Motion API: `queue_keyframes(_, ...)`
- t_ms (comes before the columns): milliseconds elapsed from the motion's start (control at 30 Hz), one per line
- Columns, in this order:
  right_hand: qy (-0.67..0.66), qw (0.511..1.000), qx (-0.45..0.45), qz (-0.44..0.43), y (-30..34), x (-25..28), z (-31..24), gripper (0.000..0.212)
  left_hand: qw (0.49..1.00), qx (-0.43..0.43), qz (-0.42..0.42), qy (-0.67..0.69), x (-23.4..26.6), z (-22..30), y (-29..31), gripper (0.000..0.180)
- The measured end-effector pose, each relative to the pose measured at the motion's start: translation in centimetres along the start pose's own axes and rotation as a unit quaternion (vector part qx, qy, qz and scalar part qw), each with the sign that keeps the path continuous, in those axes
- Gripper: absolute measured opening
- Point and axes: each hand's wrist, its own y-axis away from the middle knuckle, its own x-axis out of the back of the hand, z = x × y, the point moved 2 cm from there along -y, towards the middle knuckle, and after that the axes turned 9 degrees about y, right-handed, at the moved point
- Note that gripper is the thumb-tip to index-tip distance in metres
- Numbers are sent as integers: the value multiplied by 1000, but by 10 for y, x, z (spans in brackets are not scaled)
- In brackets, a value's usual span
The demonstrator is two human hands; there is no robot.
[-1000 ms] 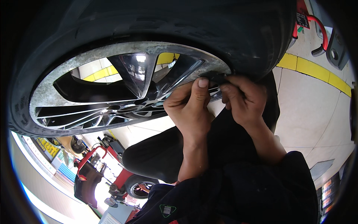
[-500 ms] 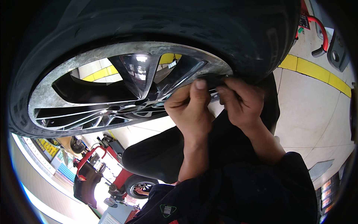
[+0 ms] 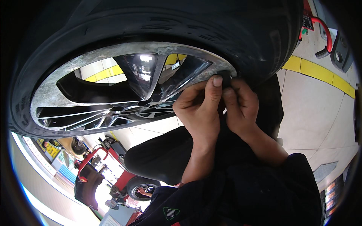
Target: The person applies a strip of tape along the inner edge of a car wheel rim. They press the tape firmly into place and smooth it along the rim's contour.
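A large black tyre (image 3: 113,22) on a multi-spoke alloy rim (image 3: 71,66) fills the upper left. The rim's face is grey and dull, with shiny spokes. At the rim's right end, my left hand (image 3: 201,109) is closed, thumb pressed on a small dark piece (image 3: 226,78). Close beside it, my right hand (image 3: 243,107) pinches the same piece between thumb and fingers. The piece lies against or just in front of the rim's edge. Whether it is a sheet or a strip I cannot tell.
Yellow floor line (image 3: 320,75) and pale tiles extend at right. A red hose (image 3: 327,32) and a grey metal bracket (image 3: 341,52) are at upper right. Lower left, a red machine (image 3: 122,184) stands by another wheel (image 3: 143,188), with another person's hand (image 3: 142,191) on it.
Both hands have shifted slightly; the left moved right, closer to the right hand. The dark piece now stands more upright between them. The wheel has turned a little: its sidewall lettering shows more clearly.
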Motion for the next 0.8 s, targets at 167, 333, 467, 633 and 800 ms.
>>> queue_keyframes(167,62,995,80,13,-7,0,-4,5,999,-21,26,-1,-4,-2,1,31)
queue_keyframes(333,78,992,92,27,-9,-1,-6,5,999,-33,31,-8,-3,-6,0,34)
queue_keyframes(467,102,989,103,28,-10,1,-10,5,999,-5,36,15,2,-7,1,23)
queue_keyframes(633,92,991,92,25,-11,0,-13,4,998,7,28,54,5,-6,1,24)
queue_keyframes(800,61,994,91,3,-6,7,-4,4,997,15,-26,71,5,-1,2,20)
